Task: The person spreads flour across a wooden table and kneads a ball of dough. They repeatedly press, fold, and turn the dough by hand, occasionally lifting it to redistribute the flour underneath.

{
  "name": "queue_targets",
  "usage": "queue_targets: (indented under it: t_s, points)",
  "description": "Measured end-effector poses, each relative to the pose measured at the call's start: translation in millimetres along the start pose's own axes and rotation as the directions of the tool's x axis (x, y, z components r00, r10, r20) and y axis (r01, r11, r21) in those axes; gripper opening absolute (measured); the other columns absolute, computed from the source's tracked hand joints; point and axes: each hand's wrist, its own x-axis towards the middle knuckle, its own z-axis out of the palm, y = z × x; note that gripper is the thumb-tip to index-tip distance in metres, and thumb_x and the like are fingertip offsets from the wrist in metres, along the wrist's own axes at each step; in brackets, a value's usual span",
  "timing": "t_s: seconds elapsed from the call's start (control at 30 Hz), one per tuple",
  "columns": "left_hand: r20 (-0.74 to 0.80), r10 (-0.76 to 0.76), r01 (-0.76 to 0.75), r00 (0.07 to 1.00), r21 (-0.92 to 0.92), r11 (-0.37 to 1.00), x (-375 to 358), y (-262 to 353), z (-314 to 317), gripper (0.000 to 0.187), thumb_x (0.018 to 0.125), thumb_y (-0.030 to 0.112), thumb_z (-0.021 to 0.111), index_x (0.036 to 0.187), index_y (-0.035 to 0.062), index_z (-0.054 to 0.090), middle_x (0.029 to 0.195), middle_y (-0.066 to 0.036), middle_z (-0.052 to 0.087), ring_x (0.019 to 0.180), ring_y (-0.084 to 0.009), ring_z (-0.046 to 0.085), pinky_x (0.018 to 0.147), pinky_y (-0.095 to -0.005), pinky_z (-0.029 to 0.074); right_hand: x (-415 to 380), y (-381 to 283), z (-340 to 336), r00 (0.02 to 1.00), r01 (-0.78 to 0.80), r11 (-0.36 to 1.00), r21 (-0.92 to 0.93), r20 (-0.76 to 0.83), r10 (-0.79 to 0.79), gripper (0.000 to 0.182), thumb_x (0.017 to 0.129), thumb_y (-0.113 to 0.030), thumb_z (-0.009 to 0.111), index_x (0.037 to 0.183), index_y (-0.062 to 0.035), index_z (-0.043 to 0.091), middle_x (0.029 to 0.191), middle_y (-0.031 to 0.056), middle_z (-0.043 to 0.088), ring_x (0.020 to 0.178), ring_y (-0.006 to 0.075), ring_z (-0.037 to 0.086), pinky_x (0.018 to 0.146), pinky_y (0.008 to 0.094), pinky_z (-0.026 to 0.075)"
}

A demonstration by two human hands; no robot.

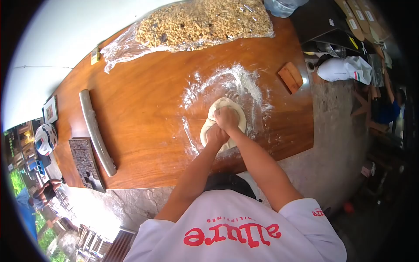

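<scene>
A pale round lump of dough [223, 104] lies on the wooden table [144, 113], folded and dented where it is pressed. My right hand [228, 119] is closed, its fingers curled into the top of the dough. Just below it, my left hand [216, 134] also bears down on the dough, and the two hands touch. The left fingers are partly hidden by the right hand and wrist. White flour [248, 83] is scattered in a rough ring around the dough, thickest on the far right side.
Clear plastic with many small brown pieces [205, 24] covers the far edge. At left lie a long grey tube [96, 133] and a dark textured board [86, 161]. A wooden block [290, 77] sits at right, near a white bag [345, 70]. People are in the background.
</scene>
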Motion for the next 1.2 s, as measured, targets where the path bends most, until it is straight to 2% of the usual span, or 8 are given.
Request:
queue_targets:
  t_s: [0.3, 0.4, 0.5, 0.63, 0.67, 0.77, 0.93, 1.2]
  points:
    - [-0.287, 0.111, -0.11, 0.952, 0.02, 0.994, -15, -45, 15, 0.044, 0.095, 0.034, 0.046, 0.073, 0.0011, 0.065, 0.069, -0.02, 0.066, 0.06, -0.0367, 0.064, 0.056, -0.0483, 0.05, -21, 46, -22, 0.944, 0.297, 0.751, 0.589, -0.065, -0.322, 0.033, 0.081, -0.015, 0.053, 0.052, -0.0126, 0.036, 0.048, 0.0017, 0.028, 0.041, 0.0176, 0.029, 0.041, 0.0346, 0.024]
    - [-0.124, 0.001, -0.069, 0.992, -0.548, 0.833, -31, -71, -4, 0.04, 0.094, 0.027, 0.042, 0.059, 0.0089, 0.044, 0.052, -0.003, 0.041, 0.043, -0.0126, 0.036, 0.042, -0.0304, 0.026, -61, 54, -36, 0.84, -0.506, -0.235, 0.83, 0.536, 0.083, 0.036, 0.081, -0.017, 0.05, 0.053, -0.0203, 0.027, 0.048, -0.0048, 0.025, 0.038, 0.0121, 0.024, 0.039, 0.03, 0.02]
    - [0.47, -0.14, 0.484, 0.871, -0.778, 0.4, -63, -26, -17, 0.04, 0.093, 0.026, 0.042, 0.057, 0.0092, 0.043, 0.049, -0.003, 0.04, 0.041, -0.0144, 0.035, 0.041, -0.0318, 0.026, -82, 48, -13, 0.797, -0.572, -0.028, 0.82, 0.563, 0.218, 0.037, 0.081, -0.019, 0.05, 0.053, -0.0217, 0.026, 0.045, -0.0049, 0.022, 0.036, 0.0123, 0.019, 0.037, 0.0306, 0.015]
    - [0.016, -0.068, 0.068, 0.998, -0.405, 0.912, -53, -46, 14, 0.046, 0.09, 0.03, 0.048, 0.071, -0.0092, 0.06, 0.064, -0.025, 0.06, 0.061, -0.0377, 0.064, 0.059, -0.0467, 0.051, -77, 58, -3, 0.784, -0.619, 0.404, 0.673, 0.559, 0.27, 0.035, 0.081, -0.018, 0.052, 0.052, -0.0212, 0.032, 0.046, -0.0031, 0.029, 0.033, 0.0119, 0.023, 0.036, 0.0306, 0.015]
    - [0.338, -0.361, 0.489, 0.869, -0.475, 0.731, -44, -47, 14, 0.046, 0.089, 0.035, 0.052, 0.09, -0.0073, 0.069, 0.087, -0.03, 0.068, 0.084, -0.0392, 0.069, 0.073, -0.046, 0.054, -71, 70, 7, 0.827, -0.537, 0.627, 0.564, 0.498, 0.261, 0.028, 0.079, -0.019, 0.055, 0.053, -0.0109, 0.051, 0.048, 0.0052, 0.047, 0.038, 0.019, 0.044, 0.039, 0.0359, 0.033]
    - [0.246, -0.407, 0.443, 0.88, -0.115, 0.889, -43, -18, -8, 0.045, 0.088, 0.038, 0.055, 0.101, -0.0016, 0.072, 0.107, -0.03, 0.068, 0.104, -0.0388, 0.067, 0.087, -0.0469, 0.053, -63, 72, 9, 0.909, -0.225, 0.96, 0.165, 0.391, 0.146, 0.027, 0.078, -0.021, 0.057, 0.069, 0.0034, 0.066, 0.058, 0.0169, 0.061, 0.054, 0.0284, 0.061, 0.056, 0.0419, 0.048]
    - [0.363, -0.222, 0.216, 0.905, 0.056, 0.975, -28, -17, -11, 0.044, 0.089, 0.041, 0.056, 0.111, 0.0066, 0.071, 0.114, -0.021, 0.068, 0.106, -0.0378, 0.066, 0.095, -0.0443, 0.049, -42, 45, -33, 0.684, 0.195, 0.942, -0.274, 0.726, 0.07, 0.042, 0.086, -0.035, 0.053, 0.101, 0.0005, 0.072, 0.111, 0.0258, 0.068, 0.108, 0.0416, 0.064, 0.095, 0.0461, 0.05]
    - [0.337, -0.084, 0.095, 0.938, -0.017, 0.995, -24, -16, -9, 0.041, 0.092, 0.035, 0.051, 0.108, 0.0027, 0.07, 0.105, -0.026, 0.069, 0.102, -0.0392, 0.066, 0.092, -0.0459, 0.05, -47, 61, -32, 0.767, 0.133, 0.983, -0.124, 0.641, -0.023, 0.038, 0.085, -0.032, 0.053, 0.093, 0.0004, 0.072, 0.099, 0.0286, 0.068, 0.095, 0.0419, 0.067, 0.086, 0.0485, 0.051]
